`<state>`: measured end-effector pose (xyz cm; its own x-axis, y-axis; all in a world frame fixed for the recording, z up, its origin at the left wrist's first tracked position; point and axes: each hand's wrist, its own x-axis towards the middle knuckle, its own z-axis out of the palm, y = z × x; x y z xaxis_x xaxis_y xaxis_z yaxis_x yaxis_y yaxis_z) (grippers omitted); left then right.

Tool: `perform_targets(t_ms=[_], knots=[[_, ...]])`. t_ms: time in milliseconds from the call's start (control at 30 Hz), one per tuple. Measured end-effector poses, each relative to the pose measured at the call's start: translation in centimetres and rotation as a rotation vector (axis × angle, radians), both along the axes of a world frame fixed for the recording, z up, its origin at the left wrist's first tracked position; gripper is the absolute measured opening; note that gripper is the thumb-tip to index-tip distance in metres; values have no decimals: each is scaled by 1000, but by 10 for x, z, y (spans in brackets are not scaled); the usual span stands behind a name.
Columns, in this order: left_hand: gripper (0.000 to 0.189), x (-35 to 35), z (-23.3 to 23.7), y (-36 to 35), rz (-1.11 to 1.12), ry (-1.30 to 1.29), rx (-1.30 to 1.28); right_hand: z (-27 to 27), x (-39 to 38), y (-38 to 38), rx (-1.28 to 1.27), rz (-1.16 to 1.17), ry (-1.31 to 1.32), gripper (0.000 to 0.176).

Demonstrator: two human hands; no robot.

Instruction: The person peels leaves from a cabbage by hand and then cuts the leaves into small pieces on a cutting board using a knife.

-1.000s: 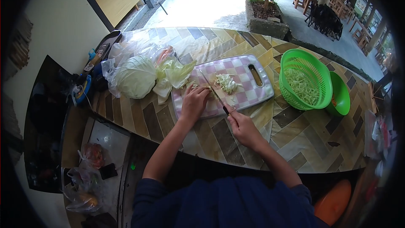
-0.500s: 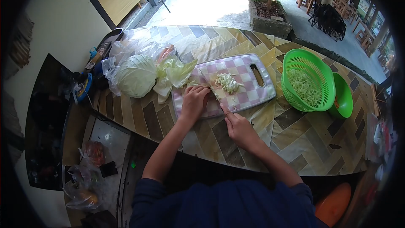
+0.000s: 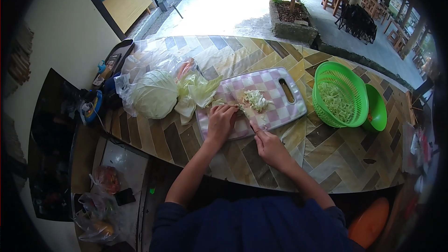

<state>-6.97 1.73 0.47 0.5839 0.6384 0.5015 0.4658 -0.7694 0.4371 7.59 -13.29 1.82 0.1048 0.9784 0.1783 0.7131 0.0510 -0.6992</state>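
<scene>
Tiled counter (image 3: pixel 322 158), outdoors, checked board (image 3: pixel 284 112) at centre. Left hand (image 3: pixel 220 122) is clamped down over a cabbage piece (image 3: pixel 218 103) at the board's left end. Right hand (image 3: pixel 269 147) is closed round the knife (image 3: pixel 246 116), blade just beside the left fingertips, shreds (image 3: pixel 255 99) lying beyond it. Judgement: curl fingertips back, let knuckles guide the blade, cut thin and even, keep the tip low on the board.
</scene>
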Motion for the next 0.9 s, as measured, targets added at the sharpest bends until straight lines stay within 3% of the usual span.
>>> perform_targets(t_ms=[67, 167, 267, 367, 567, 900], knots=[[12, 0, -2, -3, 1, -6, -10, 11, 2, -11, -65, -28, 54, 52], [11, 0, -1, -1, 1, -4, -22, 12, 3, -5, 47, -69, 196, 50], [10, -1, 4, -2, 4, 2, -39, 29, -9, -4, -49, -113, 281, 48], [11, 1, 5, -2, 8, -8, -61, 33, -21, -10, -107, -101, 227, 48], [14, 1, 2, 2, 6, -16, -45, 13, -20, -14, 90, -128, 191, 49], [22, 13, 15, 1, 81, 98, -51, 40, -14, -25, -32, -203, 308, 49]])
